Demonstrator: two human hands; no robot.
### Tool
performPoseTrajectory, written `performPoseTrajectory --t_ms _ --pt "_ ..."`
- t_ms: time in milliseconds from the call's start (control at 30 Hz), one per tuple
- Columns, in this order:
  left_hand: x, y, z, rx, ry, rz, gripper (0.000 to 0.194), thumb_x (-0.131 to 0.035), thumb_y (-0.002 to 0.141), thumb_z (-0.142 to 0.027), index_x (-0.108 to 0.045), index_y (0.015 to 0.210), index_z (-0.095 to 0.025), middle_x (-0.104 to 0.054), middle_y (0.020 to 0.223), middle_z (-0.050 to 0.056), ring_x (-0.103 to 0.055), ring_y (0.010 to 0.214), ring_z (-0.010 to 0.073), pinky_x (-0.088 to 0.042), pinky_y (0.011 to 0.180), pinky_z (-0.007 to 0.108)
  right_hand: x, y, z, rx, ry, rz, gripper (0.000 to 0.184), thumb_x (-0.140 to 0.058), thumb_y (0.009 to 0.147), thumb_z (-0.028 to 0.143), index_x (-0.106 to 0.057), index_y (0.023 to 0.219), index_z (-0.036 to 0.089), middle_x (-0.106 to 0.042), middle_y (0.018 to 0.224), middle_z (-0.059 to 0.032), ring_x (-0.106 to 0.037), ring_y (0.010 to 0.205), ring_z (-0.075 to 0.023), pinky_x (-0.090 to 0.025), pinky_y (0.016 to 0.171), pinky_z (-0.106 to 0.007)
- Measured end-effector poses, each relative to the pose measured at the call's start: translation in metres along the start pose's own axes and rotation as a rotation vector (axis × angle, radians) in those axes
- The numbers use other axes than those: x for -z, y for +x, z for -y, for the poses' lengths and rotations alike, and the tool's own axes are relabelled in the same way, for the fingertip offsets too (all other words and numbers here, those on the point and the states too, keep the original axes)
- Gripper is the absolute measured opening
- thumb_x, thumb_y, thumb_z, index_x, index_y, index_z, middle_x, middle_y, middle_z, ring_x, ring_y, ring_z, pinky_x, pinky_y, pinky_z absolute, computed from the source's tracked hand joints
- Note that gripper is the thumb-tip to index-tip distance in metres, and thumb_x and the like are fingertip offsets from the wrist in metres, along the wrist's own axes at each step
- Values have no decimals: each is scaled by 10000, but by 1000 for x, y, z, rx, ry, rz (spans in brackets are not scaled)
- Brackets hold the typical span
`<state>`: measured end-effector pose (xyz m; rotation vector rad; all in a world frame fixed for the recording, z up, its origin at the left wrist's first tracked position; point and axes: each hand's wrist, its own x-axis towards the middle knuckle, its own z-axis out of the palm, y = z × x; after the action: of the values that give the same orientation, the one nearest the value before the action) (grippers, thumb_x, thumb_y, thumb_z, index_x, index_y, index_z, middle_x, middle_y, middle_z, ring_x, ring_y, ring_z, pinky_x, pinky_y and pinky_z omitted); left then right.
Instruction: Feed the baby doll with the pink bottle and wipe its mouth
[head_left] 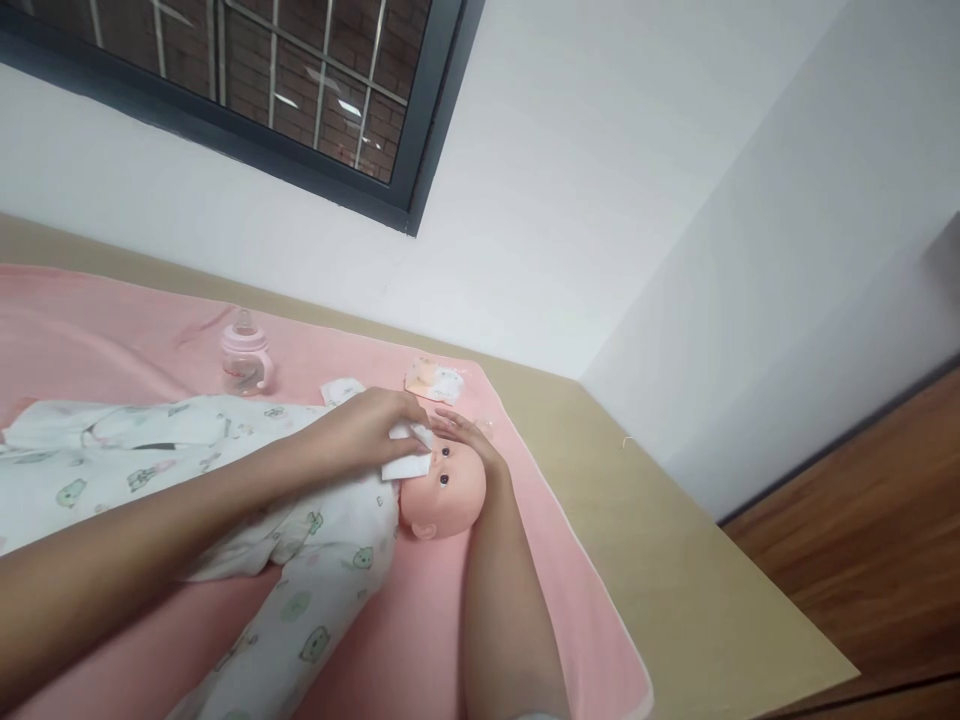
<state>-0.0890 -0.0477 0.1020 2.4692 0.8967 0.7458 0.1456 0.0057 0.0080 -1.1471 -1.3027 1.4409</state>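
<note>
A baby doll (454, 505) lies on its back on a pink cloth (405, 620), its head to the right. It wears a white printed outfit (330, 535). My left hand (379, 425) reaches across the doll's chest and pinches a white tissue (406, 464) against the lower part of its face, which hides the mouth. Curved round the top and far side of the doll's head is my right hand (474, 438), fingers stretched out and resting near the far cheek. The right fingertips partly meet the left hand's fingers.
A pink-topped baby bottle (244, 358) stands beyond the doll's body. A small printed packet (435, 381) lies past the hands, and a small clear item (486, 427) sits beside my right wrist. The wooden tabletop (667, 560) ends at the right; a white wall rises behind.
</note>
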Motion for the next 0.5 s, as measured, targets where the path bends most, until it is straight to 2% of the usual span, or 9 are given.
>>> performPoseTrajectory --t_ms 233,333,500 --pt "-10 -3 -4 -7 36 7 182 -535 791 -243 -691 866 -185 -693 899 36 -621 861 223 -426 736 295 -3 -3 6 -6 32 -5 576 -772 634 312 -550 1154 202 -608 1281 -112 -495 1297 -277 -400 1094 -441" --pt "-11 -2 -4 -19 62 -23 193 -522 798 -227 -690 881 -182 -689 904 39 -616 875 226 -429 751 304 -1 -3 3 -14 -13 9 608 -776 635 381 -562 1173 197 -606 1281 -127 -461 1329 -273 -386 1103 -447" --pt "-11 -1 -7 -14 94 -54 189 -513 818 -228 -686 880 -184 -682 910 37 -619 864 222 -425 737 300 0 0 -1 -16 -74 41 792 -749 645 516 -497 1318 184 -588 1292 -158 -493 1299 -258 -369 1105 -443"
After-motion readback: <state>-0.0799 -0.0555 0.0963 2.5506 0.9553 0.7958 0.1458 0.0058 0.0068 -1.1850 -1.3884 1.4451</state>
